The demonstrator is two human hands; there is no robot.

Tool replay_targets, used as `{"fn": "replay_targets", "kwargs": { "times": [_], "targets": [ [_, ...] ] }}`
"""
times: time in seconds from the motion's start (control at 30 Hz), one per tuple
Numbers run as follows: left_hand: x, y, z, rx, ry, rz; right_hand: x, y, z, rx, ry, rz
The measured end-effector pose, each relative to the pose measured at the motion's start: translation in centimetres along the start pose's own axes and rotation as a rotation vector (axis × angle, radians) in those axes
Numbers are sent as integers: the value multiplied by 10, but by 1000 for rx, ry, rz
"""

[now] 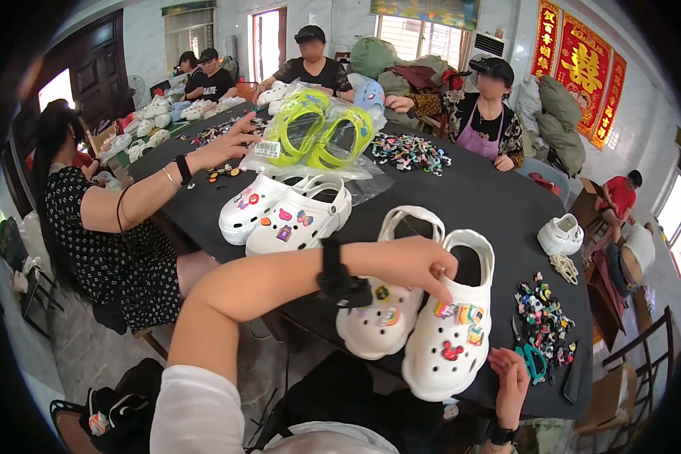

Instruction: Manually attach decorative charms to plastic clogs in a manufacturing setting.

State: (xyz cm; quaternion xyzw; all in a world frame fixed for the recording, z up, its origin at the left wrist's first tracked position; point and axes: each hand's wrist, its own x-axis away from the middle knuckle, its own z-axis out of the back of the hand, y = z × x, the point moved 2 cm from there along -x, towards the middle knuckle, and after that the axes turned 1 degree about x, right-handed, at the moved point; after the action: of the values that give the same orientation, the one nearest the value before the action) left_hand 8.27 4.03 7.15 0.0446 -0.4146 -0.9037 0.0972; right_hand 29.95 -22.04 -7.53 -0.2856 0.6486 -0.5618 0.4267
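A pair of white clogs stands at the near table edge in front of me. Colourful shoe charms, among them rainbows and a red one, sit in the holes of the right-hand clog [450,374]. My left hand [408,261] reaches across from the left, thumb and fingers closed on that clog's upper near its opening. Partly behind my wrist is the other white clog [371,333], with charms too. My right hand [511,378] is beside the right-hand clog's toe, fingers loosely curled and apart, nothing visible in them; whether it touches the clog I cannot tell.
Another charmed white clog pair [299,219] and bagged yellow-green clogs [310,132] lie farther off on the black table [499,208]. Right of me are a charm pile [545,318], teal-handled scissors [533,363] and a white clog [560,234]. A co-worker's hand [234,136] reaches in from the left.
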Motion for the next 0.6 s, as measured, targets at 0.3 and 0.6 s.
{"fn": "replay_targets", "kwargs": {
  "times": [0.3,0.6],
  "targets": [
    [161,-1,131,99,388,145,5,-11,-12,106,17,43],
    [313,-65,242,-208,1060,400,5,-16,-17,148,14,20]
  ]
}}
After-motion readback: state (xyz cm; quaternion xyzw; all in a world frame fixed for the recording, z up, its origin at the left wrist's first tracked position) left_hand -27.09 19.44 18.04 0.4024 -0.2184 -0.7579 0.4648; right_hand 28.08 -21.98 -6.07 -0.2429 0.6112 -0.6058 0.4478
